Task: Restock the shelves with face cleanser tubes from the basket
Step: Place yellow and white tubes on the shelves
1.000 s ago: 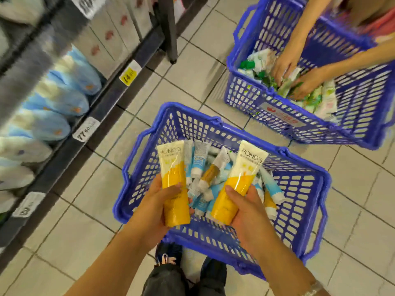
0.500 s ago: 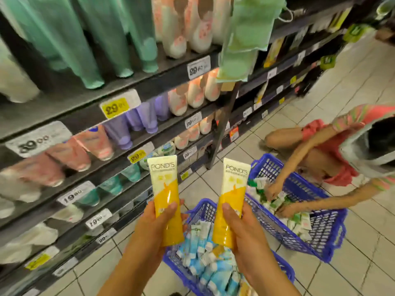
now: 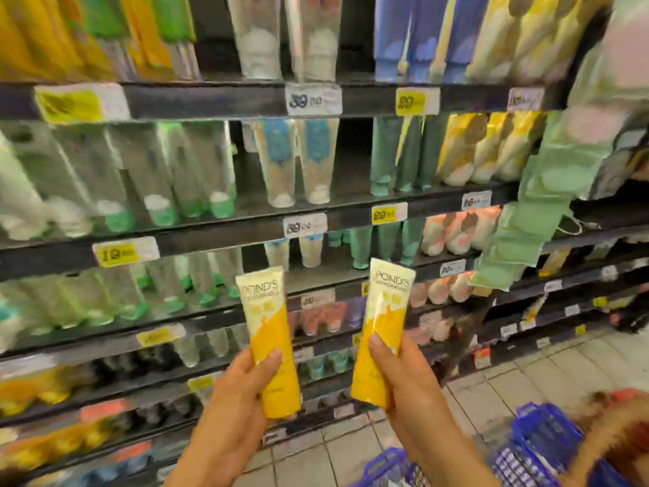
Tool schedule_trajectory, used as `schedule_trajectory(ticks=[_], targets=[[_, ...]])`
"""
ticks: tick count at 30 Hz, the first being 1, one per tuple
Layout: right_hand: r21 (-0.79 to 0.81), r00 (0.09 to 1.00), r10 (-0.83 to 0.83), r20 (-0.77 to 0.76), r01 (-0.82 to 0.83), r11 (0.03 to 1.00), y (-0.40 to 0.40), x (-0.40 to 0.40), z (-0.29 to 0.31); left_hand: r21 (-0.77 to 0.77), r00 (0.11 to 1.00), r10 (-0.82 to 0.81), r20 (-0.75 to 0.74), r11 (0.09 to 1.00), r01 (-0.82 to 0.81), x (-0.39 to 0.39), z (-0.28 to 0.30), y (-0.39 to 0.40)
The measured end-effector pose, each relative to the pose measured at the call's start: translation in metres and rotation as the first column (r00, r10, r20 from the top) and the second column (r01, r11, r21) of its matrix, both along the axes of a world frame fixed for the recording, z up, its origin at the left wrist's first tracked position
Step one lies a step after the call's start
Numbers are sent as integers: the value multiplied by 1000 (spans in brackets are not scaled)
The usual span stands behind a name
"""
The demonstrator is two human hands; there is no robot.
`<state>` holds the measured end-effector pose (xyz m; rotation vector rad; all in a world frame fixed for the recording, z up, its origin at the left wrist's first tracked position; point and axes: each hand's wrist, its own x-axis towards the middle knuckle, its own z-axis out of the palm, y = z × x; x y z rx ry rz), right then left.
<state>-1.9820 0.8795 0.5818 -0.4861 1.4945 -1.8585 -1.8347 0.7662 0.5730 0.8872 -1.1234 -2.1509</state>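
My left hand (image 3: 238, 391) grips a yellow and white Pond's cleanser tube (image 3: 268, 332) upright by its lower half. My right hand (image 3: 404, 377) grips a second Pond's tube (image 3: 381, 321) the same way, a little to the right. Both tubes are held up in front of the dark shelves (image 3: 224, 237), which carry rows of standing tubes. Only a corner of my blue basket (image 3: 386, 467) shows at the bottom edge.
Price tags (image 3: 312, 98) line the shelf edges. A strip of green packets (image 3: 537, 205) hangs at the right of the shelves. A second blue basket (image 3: 541, 441) and another person's head (image 3: 618, 434) are at the lower right, on the tiled floor (image 3: 316, 462).
My view has swung up from the basket to the shelves. Both hands have lifted their tubes out of the basket and hold them up before the shelves.
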Motion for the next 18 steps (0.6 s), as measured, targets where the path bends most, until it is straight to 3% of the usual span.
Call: schedule_trajectory(ticks=[18], targets=[[-199,926,281,-253,-334,921,-207,196,145,-386,993,39,-110,919,-79,237,159,-180]])
